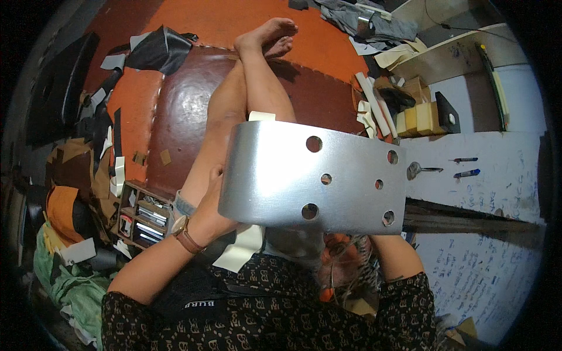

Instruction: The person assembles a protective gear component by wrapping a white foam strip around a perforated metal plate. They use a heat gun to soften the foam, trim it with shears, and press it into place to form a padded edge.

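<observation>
- Fingers (215,175) of the left hand (208,207) curl around the left edge of a silver metal plate (275,175), held above the crossed legs (246,99).
- Right hand hidden behind the plate; its grip can't be told (only the forearm shows).
- Risk: the one-edged hold could let the plate tip.
- Count: one plate, seven holes.
</observation>
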### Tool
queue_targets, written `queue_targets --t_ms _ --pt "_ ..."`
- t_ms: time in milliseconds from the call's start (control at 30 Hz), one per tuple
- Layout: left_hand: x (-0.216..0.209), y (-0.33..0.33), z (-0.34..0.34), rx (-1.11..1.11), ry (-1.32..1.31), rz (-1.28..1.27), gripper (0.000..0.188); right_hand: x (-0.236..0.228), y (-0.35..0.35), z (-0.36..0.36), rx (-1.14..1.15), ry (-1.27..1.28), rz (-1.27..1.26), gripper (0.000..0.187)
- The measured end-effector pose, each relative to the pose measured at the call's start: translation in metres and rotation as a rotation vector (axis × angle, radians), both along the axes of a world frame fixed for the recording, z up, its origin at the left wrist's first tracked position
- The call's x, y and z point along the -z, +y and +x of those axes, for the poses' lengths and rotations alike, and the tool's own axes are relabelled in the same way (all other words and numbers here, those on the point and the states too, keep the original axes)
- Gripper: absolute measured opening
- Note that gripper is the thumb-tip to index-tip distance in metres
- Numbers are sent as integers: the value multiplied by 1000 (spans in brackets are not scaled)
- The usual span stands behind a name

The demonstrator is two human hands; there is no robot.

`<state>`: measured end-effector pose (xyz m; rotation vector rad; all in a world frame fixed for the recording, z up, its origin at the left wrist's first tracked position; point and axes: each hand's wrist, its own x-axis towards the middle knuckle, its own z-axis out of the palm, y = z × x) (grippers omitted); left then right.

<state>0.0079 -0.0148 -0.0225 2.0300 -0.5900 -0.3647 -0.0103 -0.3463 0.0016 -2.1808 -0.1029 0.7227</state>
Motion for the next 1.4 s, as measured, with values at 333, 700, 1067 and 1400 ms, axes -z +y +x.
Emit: queue_targets --t_ms 333,700,1067,1400 --pt "-4 2 -1 4 38 -30 58 -6 -5 -5 -74 1 -103 44" --pt "7 0 1 22 -37 33 60 -15 -4 -4 -98 15 -124 45" --pt "13 -2 -2 -35 150 -130 69 -24 4 0 -124 -19 -120 45" --pt "16 -2 -3 -28 294 -182 77 -27 6 6 -157 -49 -144 44"
